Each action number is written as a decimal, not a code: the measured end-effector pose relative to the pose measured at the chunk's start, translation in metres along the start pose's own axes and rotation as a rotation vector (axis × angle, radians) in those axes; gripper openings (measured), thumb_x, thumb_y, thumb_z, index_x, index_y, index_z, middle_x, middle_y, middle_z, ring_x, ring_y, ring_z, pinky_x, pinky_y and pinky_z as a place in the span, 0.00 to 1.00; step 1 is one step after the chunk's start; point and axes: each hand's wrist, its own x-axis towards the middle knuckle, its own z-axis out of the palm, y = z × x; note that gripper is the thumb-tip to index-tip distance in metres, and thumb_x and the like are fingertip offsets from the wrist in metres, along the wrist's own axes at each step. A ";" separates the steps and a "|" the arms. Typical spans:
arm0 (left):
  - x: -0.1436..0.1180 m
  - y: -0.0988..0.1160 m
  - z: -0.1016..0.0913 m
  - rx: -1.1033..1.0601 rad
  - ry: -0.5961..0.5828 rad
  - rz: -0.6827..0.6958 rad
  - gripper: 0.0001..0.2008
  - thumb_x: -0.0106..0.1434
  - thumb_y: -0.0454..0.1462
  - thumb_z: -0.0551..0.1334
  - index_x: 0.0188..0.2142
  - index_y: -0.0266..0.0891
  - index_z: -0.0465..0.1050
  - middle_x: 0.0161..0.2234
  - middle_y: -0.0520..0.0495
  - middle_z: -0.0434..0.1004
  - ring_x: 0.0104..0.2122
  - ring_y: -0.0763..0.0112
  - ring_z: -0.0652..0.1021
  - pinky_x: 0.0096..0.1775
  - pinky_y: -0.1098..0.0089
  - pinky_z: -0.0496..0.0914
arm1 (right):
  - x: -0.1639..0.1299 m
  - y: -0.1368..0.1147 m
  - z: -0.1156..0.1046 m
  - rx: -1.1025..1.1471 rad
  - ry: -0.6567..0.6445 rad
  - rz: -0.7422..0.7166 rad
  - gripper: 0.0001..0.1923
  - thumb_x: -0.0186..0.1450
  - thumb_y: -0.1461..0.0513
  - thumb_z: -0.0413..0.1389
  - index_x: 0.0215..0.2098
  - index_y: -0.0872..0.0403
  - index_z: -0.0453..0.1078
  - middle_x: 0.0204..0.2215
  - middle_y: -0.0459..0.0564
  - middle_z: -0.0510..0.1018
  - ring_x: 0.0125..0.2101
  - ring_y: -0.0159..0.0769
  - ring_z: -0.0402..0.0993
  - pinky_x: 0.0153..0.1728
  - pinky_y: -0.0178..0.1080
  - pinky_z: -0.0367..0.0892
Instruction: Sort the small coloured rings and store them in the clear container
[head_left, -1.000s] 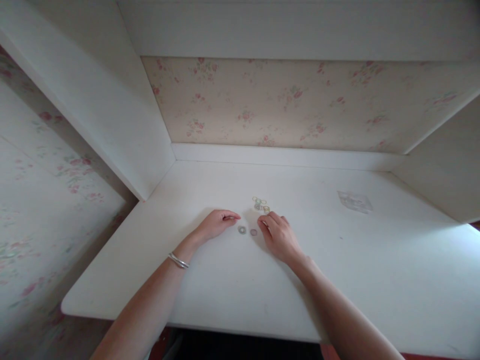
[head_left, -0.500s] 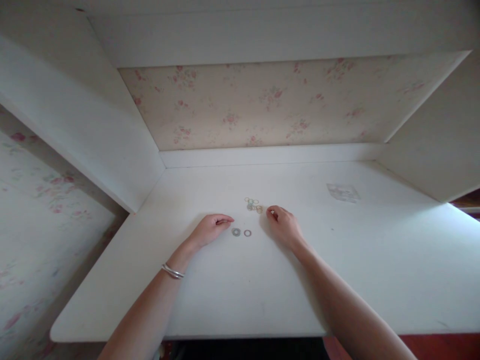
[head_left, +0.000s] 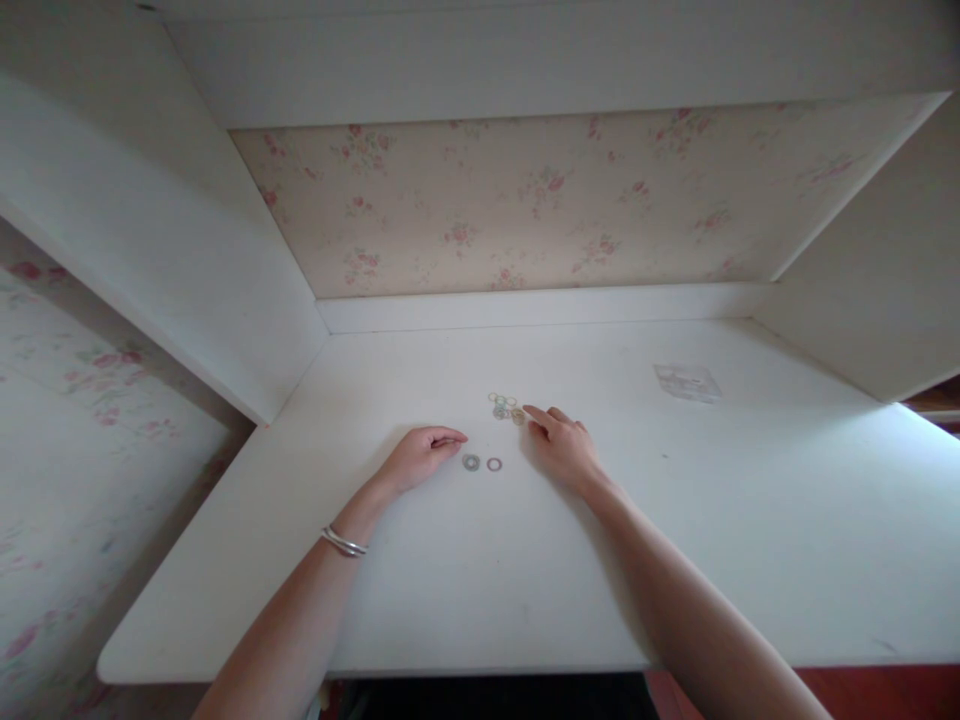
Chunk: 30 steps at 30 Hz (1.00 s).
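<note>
The right hand (head_left: 564,447), fingers extended and holding nothing, touched the ring cluster (head_left: 506,406); the left hand (head_left: 420,455) lay loosely curled, empty. A careless push could have scattered rings across the worktop (head_left: 465,580).

A plain white-painted desk top (head_left: 465,590) is boxed in by white side panels (head_left: 150,230) and a white shelf board overhead (head_left: 525,60), kinda like a little alcove. Cream wallpaper with small pink flowers (head_left: 540,200) is seen behind it and off to the left. Brighter light is cast across the right side, and a strip of reddish floor (head_left: 885,690) is glimpsed below.
</note>
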 end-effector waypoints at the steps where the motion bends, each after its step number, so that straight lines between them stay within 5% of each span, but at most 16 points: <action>1: 0.000 0.000 0.000 0.001 0.002 0.006 0.12 0.59 0.39 0.59 0.40 0.40 0.76 0.41 0.49 0.79 0.40 0.68 0.76 0.44 0.71 0.67 | 0.001 -0.001 -0.001 -0.021 -0.013 -0.003 0.19 0.67 0.58 0.42 0.54 0.42 0.65 0.38 0.48 0.75 0.33 0.35 0.71 0.38 0.37 0.58; 21: -0.001 0.003 0.000 0.039 0.005 0.017 0.12 0.59 0.39 0.58 0.40 0.40 0.76 0.41 0.49 0.79 0.40 0.68 0.77 0.46 0.70 0.67 | 0.010 -0.003 -0.003 -0.117 -0.028 -0.104 0.17 0.68 0.56 0.43 0.48 0.38 0.70 0.38 0.47 0.69 0.29 0.31 0.67 0.34 0.36 0.58; 30: 0.001 -0.003 0.002 0.021 0.012 0.045 0.12 0.59 0.39 0.58 0.40 0.40 0.77 0.41 0.49 0.79 0.41 0.68 0.77 0.46 0.70 0.68 | 0.010 -0.002 0.001 -0.060 -0.004 -0.135 0.16 0.68 0.57 0.43 0.44 0.45 0.72 0.38 0.48 0.70 0.29 0.30 0.67 0.29 0.33 0.57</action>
